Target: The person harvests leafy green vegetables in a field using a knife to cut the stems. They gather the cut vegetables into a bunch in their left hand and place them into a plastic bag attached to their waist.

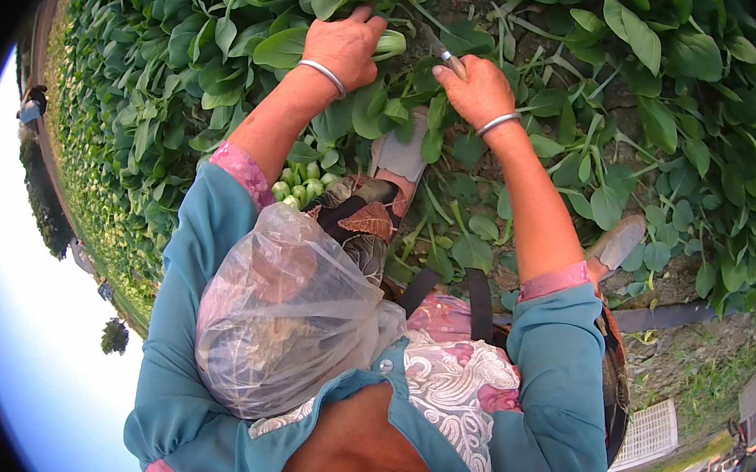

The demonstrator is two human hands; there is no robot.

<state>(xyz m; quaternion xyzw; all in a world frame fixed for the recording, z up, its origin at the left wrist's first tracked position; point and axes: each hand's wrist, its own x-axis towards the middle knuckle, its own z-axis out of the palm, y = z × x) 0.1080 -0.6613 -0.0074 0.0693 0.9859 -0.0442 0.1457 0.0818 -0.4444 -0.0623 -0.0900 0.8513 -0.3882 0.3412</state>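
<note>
My left hand point(346, 48) is closed around a bok choy, whose pale green base point(391, 43) sticks out on the right of the fingers. Large dark leaves partly cover the fingertips. To the right, my right hand point(477, 93) grips a small knife by its wooden handle point(455, 64). The knife's blade points up and left toward the stems, apart from the left hand; its tip is hard to make out among the leaves. Below my left forearm lies a heap of bok choy point(303, 183) with the pale bases showing.
Dense rows of leafy plants point(167, 61) grow left and right, with loose leaves and soil between. My shoes point(401, 154) stand among the plants. A clear plastic bag point(287, 327) hangs at my chest. Pale plastic crates point(648, 437) sit at the lower right beyond the field edge.
</note>
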